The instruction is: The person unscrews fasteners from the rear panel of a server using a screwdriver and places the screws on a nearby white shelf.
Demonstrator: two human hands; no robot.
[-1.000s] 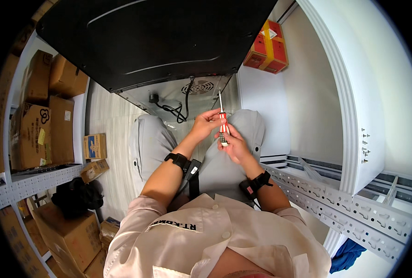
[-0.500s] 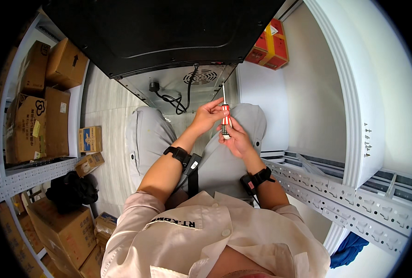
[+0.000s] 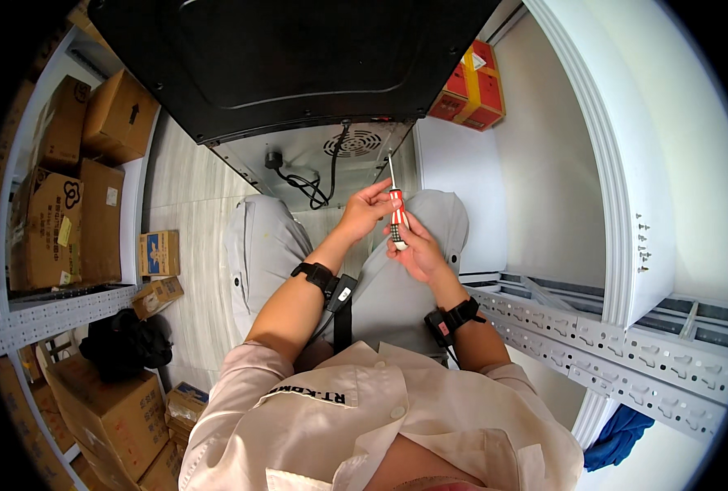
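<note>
The person sits with knees apart, facing a large black appliance (image 3: 298, 61), and both hands are busy with one screwdriver (image 3: 397, 211), its handle striped red and white. It points away from the body, its thin shaft reaching up to the right-hand end of the bare metal panel (image 3: 303, 147) below the black casing. From here the tip is too fine to make out, so I cannot say whether it sits in a screw or just beside one.

Little has shifted over the last second. The left hand (image 3: 362, 217) now has its forefinger a touch further forward, beside the shaft, while the thumb presses on the front of the handle. The right hand (image 3: 420, 248) has its fingers curled on the rear part of the handle, and the palm looks turned up a bit more than before. To my eye that means the left steadies the tool while the right works it, with the aim kept at the same corner.

On the panel, the round vent (image 3: 353, 144) and the looped black cord (image 3: 332, 176) lie left of the shaft. Off to the right, small screws (image 3: 641, 237) stay grouped on the white ledge (image 3: 657, 274), well apart from both hands.
</note>
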